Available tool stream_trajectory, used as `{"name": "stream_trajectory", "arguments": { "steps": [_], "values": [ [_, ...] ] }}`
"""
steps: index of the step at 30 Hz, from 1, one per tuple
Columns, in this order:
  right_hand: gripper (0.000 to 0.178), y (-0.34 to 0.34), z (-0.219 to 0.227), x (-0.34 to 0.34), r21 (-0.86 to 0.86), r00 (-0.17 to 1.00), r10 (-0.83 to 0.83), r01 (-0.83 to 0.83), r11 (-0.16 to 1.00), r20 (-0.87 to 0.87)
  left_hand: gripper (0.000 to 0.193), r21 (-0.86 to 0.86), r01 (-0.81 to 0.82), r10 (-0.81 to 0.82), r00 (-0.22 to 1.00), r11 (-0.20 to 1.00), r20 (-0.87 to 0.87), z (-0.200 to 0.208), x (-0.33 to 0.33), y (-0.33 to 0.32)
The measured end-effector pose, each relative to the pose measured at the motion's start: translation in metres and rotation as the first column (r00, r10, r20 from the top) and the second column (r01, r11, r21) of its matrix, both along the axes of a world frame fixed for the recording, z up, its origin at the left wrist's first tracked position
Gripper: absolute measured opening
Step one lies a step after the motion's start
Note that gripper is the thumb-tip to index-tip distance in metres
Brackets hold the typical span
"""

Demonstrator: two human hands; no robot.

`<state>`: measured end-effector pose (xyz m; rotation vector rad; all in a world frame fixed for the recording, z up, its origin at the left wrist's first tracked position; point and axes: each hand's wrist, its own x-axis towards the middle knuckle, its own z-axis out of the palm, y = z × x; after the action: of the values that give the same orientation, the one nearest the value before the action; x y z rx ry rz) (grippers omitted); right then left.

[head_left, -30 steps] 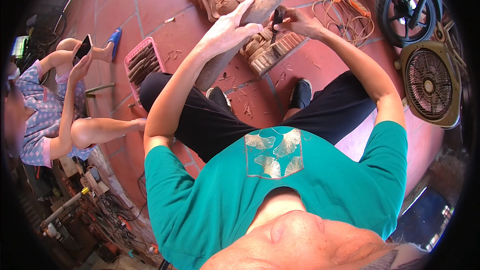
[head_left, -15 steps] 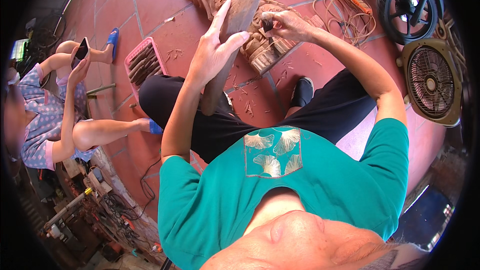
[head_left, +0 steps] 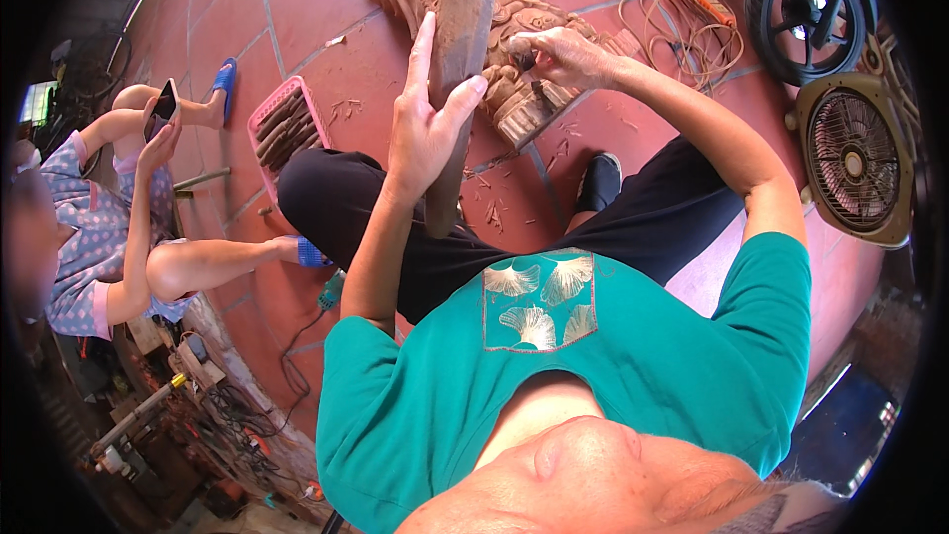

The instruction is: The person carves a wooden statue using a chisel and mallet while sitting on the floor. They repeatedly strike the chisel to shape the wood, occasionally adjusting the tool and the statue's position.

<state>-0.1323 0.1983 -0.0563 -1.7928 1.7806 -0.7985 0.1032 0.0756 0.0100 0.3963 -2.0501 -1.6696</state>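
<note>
— Wood, mostly: what is the long grey-brown plank (head_left: 457, 69) doing?

— It stands nearly upright between the knees, its lower end on the red tiled floor (head_left: 297, 0) and its top cut off by the frame's upper edge, so its full length cannot be told. Its face looks weathered and dull.

— And behind it?

— A reddish carved wooden piece (head_left: 514, 89) lies on the tiles, partly hidden by the plank and by both hands; its pattern is hard to make out beyond ridged, curling relief.

— How do the hands sit?

— The left hand (head_left: 425, 124) lies flat against the plank, fingers spread and apart, forefinger pointing up its edge, thumb wrapped round the other side. The right hand (head_left: 559, 54) is closed around a small dark tool (head_left: 527, 61) pressed to the carving; most of that tool is buried in the fist.

— Anything smaller nearby?

— A pink basket (head_left: 259, 119) of dark sticks, and wood chips (head_left: 489, 208) scattered by the plank's foot.
</note>
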Motion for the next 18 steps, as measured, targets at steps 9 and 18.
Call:
{"name": "stream_trajectory", "arguments": {
  "steps": [9,18],
  "values": [
    [0.041,0.002,-0.029,-0.014,0.066,0.993,-0.063,0.070,0.995,-0.104,0.085,-0.120,0.126,-0.084,0.949,0.985,0.305,-0.015,0.002,0.018],
    [0.044,0.000,-0.022,-0.013,0.098,1.000,-0.017,0.016,0.995,0.011,0.086,-0.062,0.061,-0.031,0.918,0.996,0.395,-0.020,0.001,0.034]
  ]
}}
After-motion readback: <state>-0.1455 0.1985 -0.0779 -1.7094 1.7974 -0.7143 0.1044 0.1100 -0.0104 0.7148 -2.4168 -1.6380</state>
